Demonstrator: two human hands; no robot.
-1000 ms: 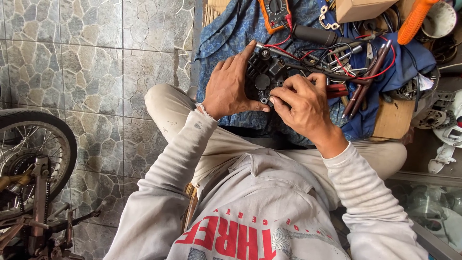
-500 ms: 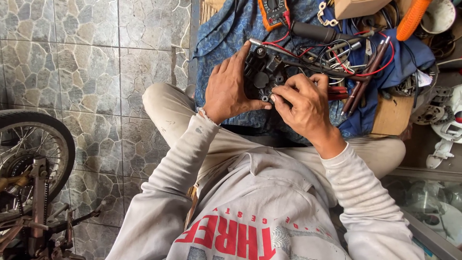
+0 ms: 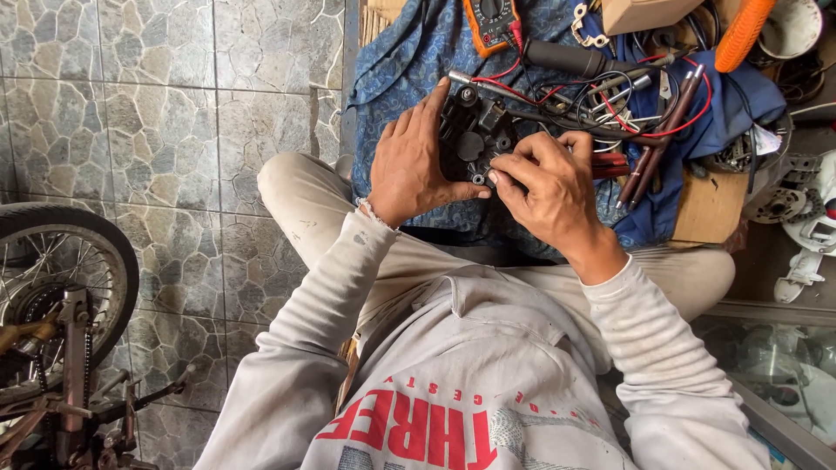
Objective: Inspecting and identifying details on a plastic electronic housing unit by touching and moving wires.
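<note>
A black plastic housing part (image 3: 470, 139) with round sockets and short tubes is held between both hands above my lap. My left hand (image 3: 414, 161) grips its left side, thumb under it and fingers along its top edge. My right hand (image 3: 549, 187) is closed on its right side, with the fingertips pinching at a small spot near the lower middle. Black and red wires (image 3: 601, 100) run from the part toward the right. What my right fingertips pinch is too small to tell.
A blue patterned cloth (image 3: 409, 61) covers the floor ahead, holding an orange multimeter (image 3: 492, 19), a black handle grip (image 3: 566, 59), screwdrivers (image 3: 649, 161) and a cardboard piece (image 3: 710, 204). Stone floor tiles (image 3: 174, 130) lie left. A motorcycle wheel (image 3: 61, 287) stands at lower left.
The view has shifted slightly. Both hands stay on the black part, and my right fingers have moved a little lower on it.
</note>
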